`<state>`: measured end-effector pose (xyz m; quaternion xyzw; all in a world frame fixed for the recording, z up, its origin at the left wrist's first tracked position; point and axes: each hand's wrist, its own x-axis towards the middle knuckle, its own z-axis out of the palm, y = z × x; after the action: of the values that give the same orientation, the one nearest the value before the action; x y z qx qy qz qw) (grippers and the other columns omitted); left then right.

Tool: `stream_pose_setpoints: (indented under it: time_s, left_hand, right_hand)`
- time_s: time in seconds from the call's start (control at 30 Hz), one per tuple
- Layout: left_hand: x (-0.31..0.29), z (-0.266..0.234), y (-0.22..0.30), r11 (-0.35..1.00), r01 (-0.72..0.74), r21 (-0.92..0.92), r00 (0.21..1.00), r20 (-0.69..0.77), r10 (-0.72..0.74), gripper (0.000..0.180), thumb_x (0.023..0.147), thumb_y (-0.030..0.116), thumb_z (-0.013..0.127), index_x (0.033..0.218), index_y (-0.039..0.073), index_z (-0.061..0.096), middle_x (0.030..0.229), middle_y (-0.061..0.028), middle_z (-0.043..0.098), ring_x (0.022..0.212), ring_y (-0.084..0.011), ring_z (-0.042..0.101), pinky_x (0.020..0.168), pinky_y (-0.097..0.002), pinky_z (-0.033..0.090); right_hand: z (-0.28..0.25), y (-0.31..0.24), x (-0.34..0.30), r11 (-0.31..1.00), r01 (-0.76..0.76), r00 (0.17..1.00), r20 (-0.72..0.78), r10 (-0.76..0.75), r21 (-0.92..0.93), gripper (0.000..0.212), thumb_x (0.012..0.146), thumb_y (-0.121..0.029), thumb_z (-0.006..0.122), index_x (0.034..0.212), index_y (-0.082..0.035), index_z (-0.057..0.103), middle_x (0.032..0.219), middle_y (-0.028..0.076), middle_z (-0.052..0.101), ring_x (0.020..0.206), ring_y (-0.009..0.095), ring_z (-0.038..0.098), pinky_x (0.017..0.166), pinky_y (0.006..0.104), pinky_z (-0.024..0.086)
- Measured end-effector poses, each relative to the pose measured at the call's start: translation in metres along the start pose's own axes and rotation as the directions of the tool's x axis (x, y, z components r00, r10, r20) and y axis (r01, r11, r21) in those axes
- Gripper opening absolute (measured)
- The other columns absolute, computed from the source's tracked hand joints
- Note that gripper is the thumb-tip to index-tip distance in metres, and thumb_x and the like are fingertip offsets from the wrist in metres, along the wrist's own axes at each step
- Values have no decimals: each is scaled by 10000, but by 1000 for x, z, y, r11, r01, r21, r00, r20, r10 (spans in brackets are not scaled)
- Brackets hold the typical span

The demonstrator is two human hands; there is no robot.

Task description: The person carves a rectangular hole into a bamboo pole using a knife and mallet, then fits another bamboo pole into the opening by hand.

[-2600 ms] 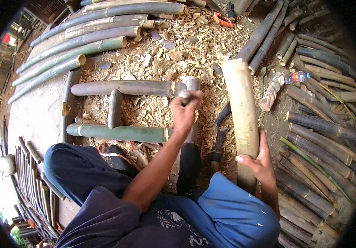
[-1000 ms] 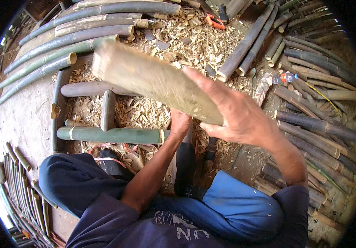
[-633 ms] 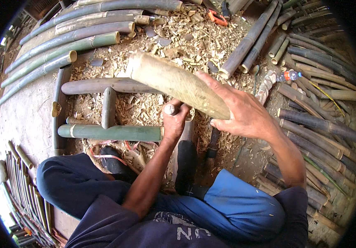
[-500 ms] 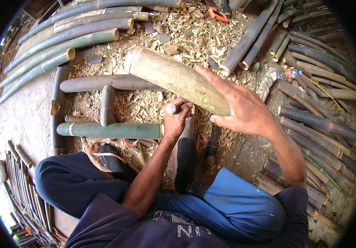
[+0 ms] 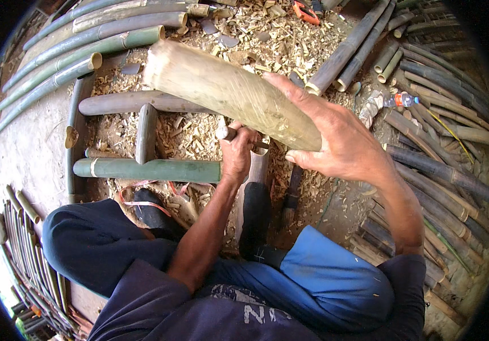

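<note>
My right hand (image 5: 341, 133) is closed round the near end of a thick, pale bamboo club (image 5: 227, 94). The club slants up and left, its frayed far end to the left of my left hand. Below it, my left hand (image 5: 237, 153) grips a chisel (image 5: 224, 133) by its round handle, whose butt shows at the left of the fist. The dark shaft comes out on the right, by the open end of a bamboo pole (image 5: 259, 165). Where its tip meets the pole I cannot make out. My dark-socked foot (image 5: 256, 213) rests on that pole.
A frame of bamboo with a green rail (image 5: 148, 169) lies left of my hands. Bamboo poles (image 5: 113, 42) line the upper left; more cut poles (image 5: 449, 170) are piled at right. Wood chips cover the ground. An orange-handled tool (image 5: 306, 12) and a plastic bottle (image 5: 400, 100) lie farther off.
The club has shifted a little left and up in the view. In my left hand the chisel has tilted, its butt leaning left and its shaft now showing at the right.
</note>
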<state>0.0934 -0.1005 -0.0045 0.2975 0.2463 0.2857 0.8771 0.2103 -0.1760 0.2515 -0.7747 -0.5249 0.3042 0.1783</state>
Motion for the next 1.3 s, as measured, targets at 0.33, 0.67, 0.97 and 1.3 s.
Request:
stream_pose_setpoints:
  time_s: [0.33, 0.67, 0.97, 1.3]
  left_hand:
    - [3, 5, 4, 992, -1, 126, 996, 90, -10, 567, 993, 478, 615, 1359, 52, 535, 1139, -64, 624, 1000, -145, 601, 775, -325, 528]
    - [-1, 4, -6, 847, 96, 523, 981, 92, -168, 477, 1046, 377, 539, 1304, -23, 563, 1256, -137, 626, 1186, -249, 566, 993, -426, 470]
    - [7, -1, -18, 727, -94, 680, 977, 202, -63, 484, 1017, 258, 579, 1424, 8, 506, 1383, -171, 589, 1264, -265, 558, 1058, -409, 454]
    - [55, 3, 21, 939, 94, -331, 970, -182, -161, 219, 937, 208, 724, 847, 29, 635, 772, -52, 602, 639, -114, 490, 673, -301, 439]
  right_hand:
    - [-22, -27, 22, 883, 93, 970, 241, 23, -460, 1032, 752, -165, 823, 1614, -330, 279, 1136, 163, 645, 932, 353, 693, 816, 451, 572]
    - [-24, -23, 12, 883, -13, 955, 257, 150, -469, 1042, 762, -152, 833, 1614, -325, 259, 1244, 188, 634, 1034, 372, 679, 878, 453, 592]
    - [2, 8, -4, 922, -139, 942, 240, 236, -360, 1178, 721, -92, 870, 1627, -372, 170, 1264, 157, 654, 1058, 394, 685, 1011, 529, 572]
    - [-6, 17, -10, 992, -121, 991, -53, 123, 48, 1068, 695, 15, 760, 1625, -182, 273, 1601, 127, 433, 1439, 315, 464, 1198, 407, 371]
